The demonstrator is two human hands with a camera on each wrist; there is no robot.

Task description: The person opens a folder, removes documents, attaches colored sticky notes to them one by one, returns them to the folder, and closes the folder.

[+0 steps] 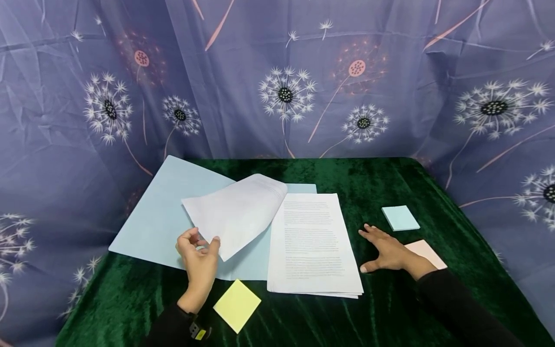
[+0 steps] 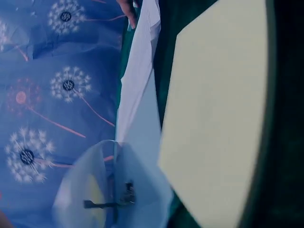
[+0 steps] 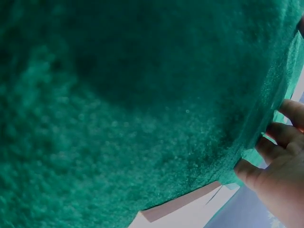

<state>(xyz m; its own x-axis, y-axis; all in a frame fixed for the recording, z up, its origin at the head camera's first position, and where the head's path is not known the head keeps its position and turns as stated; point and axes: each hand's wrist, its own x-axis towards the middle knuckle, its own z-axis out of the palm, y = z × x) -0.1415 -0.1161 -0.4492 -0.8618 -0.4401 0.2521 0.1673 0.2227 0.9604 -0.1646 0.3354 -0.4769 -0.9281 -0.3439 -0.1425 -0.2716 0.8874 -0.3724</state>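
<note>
Room behind stack (image 1: 314, 246); raised sheet (image 1: 236, 212) blocks left.

A person in black: the left sleeve (image 1: 166, 328) and the right sleeve (image 1: 461, 308), both plain and dark, run down to the wrists. At the left cuff sits a small black device (image 1: 195, 327) with a greyish piece and a bright yellow-green patch, a thin dark loop curving beside it.
</note>
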